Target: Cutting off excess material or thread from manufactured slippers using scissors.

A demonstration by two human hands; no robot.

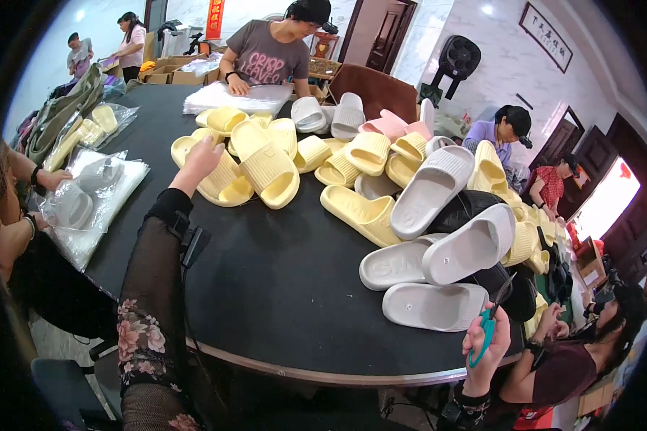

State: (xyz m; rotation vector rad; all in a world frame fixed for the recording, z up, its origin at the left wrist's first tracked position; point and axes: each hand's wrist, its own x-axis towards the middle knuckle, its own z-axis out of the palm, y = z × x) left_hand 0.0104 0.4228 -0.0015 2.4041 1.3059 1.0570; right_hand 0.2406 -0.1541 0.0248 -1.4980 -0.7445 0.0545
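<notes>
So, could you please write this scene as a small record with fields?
Left hand: at the yellow slippers, grip unclear
Right hand: holds teal-handled scissors
Near right hand: pale grey slippers
Surface: black table
Across table: person, one hand on clear plastic bags
At left: co-worker's hand near bagged grey slippers

White marble-patterned walls face you across the top, with a dark brown wooden door at upper centre, a black round-headed fan to its right and a white dark-framed sign at upper right. Strong white light fills an open doorway at far right. A wide black-topped table with a curved edge spans the frame before you.
</notes>
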